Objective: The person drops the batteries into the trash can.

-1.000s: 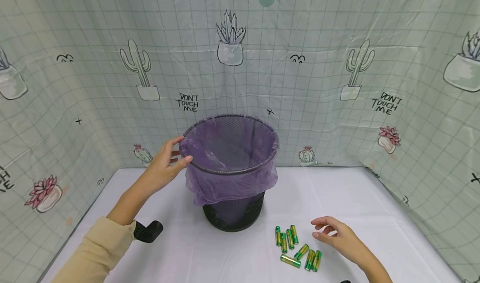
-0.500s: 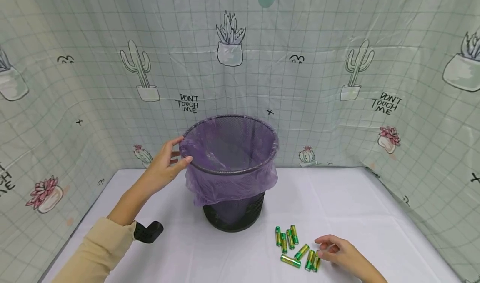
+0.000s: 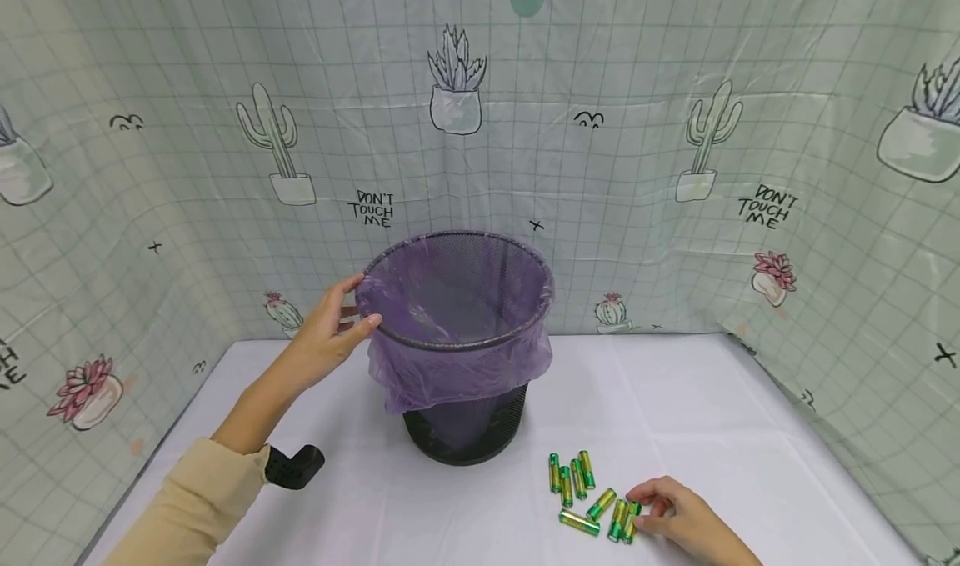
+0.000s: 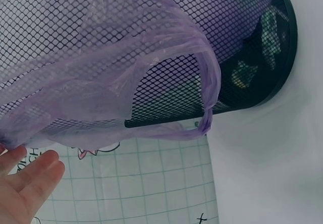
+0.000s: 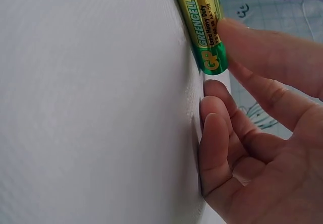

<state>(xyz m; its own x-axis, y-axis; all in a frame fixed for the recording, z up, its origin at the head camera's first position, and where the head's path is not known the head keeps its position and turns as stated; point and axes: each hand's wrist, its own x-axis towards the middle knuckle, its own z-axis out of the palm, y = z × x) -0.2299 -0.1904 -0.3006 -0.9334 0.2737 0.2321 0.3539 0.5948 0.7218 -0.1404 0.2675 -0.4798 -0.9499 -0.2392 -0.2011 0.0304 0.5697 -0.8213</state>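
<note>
A black mesh wastebasket [image 3: 453,347], lined with a thin purple bag [image 3: 457,374] folded over its rim, stands upright mid-table. My left hand [image 3: 326,333] holds its left rim by thumb and index finger; the other fingers [image 4: 45,176] lie loosely outside the bag. Several green-and-gold batteries [image 3: 602,504] lie on the white cloth to the right. At the rightmost one, my right hand [image 3: 682,516] pinches a GP Greencell battery [image 5: 202,30] between thumb and index finger, low at the cloth. Its remaining fingers are bent beneath, clear of the battery.
A white cloth [image 3: 675,416] covers the table. Grid-patterned curtains [image 3: 630,216] with cactus prints enclose the back and sides, close behind the wastebasket. A black strap device [image 3: 296,468] sits at the left wrist. Green-gold shapes [image 4: 246,73] show through the mesh near the wastebasket's base.
My right hand has come down from beside the batteries to the rightmost one, and its thumb and index finger have closed on it. The left hand keeps its place on the rim.
</note>
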